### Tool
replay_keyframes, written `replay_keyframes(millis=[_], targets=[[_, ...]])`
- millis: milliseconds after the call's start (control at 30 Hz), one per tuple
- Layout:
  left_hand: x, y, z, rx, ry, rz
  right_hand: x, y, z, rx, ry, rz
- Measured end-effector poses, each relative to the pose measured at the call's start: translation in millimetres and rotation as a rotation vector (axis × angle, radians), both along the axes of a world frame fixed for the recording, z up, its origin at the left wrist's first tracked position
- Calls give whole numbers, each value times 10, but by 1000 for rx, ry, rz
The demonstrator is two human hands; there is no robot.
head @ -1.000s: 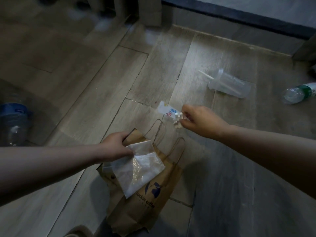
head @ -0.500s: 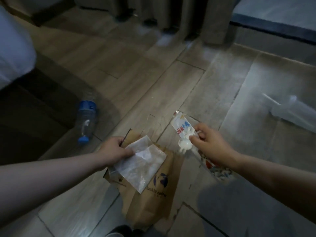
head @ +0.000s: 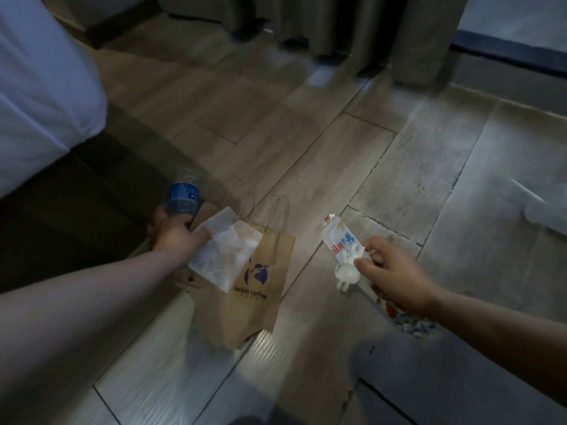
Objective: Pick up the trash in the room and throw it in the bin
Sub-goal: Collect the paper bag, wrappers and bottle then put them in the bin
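Head view: left hand (head: 176, 237), already pinching paper bag (head: 257, 289) and wrapper (head: 221, 256), closes on the bottle (head: 183, 200), while right hand (head: 389, 271) grips a packet (head: 339, 237), gathering trash in one trip.

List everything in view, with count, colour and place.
paper bag: one, brown with dark blue logo, held in left hand
white wrapper: one, translucent white, against the bag's front, left hand
water bottle: one, clear with blue label, at left hand's fingers
snack wrapper: one, white with red and blue print, right hand
plastic piece: one, white, right hand
patterned wrapper: one, multicoloured, under right hand
clear cup: one, floor, right edge
bed: one, white, upper left
curtains: grey-brown, top
left hand: one
right hand: one
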State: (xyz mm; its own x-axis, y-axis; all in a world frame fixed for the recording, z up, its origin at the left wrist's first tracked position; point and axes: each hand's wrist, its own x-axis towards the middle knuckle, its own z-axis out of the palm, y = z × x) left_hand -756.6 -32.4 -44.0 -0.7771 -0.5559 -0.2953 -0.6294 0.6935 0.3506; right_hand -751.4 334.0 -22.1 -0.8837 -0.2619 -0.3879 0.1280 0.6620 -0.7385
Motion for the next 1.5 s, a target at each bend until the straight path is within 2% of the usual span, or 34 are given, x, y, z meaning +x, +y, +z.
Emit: replay_keyframes(millis=[100,333,533,600,700,800,1000,1233,1300,1367,1400,1433,1500], targets=[[-15,41,7,13,-11,17,-36,-47,-4,3,-10,-3],[48,203,61,-21,15,-96,-85,-126,-48,-16,-36,-24],[115,425,132,-2,198,-173,-133,-232,-54,-49,-61,-64],[108,498,147,60,196,-212,-147,-289,-41,-81,-101,-81],[125,619,119,281,59,-217,-121,-415,2,-126,-187,-140],[189,748,34,312,-40,-198,-44,-540,8,-201,-306,-168],[263,907,-16,597,-117,-143,45,-598,-66,-188,-397,-190],[238,1008,10,730,-202,-84,51,-638,-120,-384,-719,-267],[239,1013,-20,754,-225,-49,59,-651,-152,-244,-604,-195],[247,1009,-31,775,-227,-34,13,-608,-155,19,-313,-79],[247,1001,-45,777,-228,-33,-29,-566,-143,85,-212,-67],[242,999,-56,766,-228,-47,-85,-507,-132,97,-173,-76],[232,1015,-59,696,-240,-88,-158,-380,-111,59,-245,-95]])
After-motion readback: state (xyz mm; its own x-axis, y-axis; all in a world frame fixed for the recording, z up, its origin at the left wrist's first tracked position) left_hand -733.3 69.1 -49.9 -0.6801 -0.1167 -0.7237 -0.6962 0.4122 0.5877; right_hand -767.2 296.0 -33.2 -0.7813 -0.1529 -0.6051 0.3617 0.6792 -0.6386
